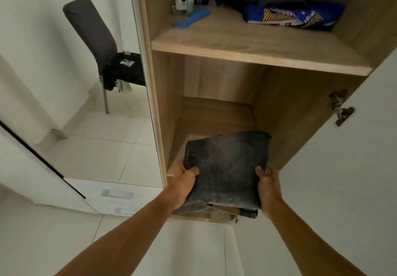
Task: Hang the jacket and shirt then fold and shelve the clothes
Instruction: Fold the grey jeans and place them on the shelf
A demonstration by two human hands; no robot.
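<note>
Hands (183,181) (268,182), folded garment (227,168) across shelf edge (171,172)

Print on black garment (126,67), blue packet (296,16), both illegible

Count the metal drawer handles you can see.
2, both on the white drawers below the mirror: the upper handle and the lower handle just beneath it. Others may sit out of view lower down.

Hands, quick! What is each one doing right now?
Left hand: closed, gripping the left edge of the folded grey garment.
Right hand: closed, gripping the garment's right edge.
</note>
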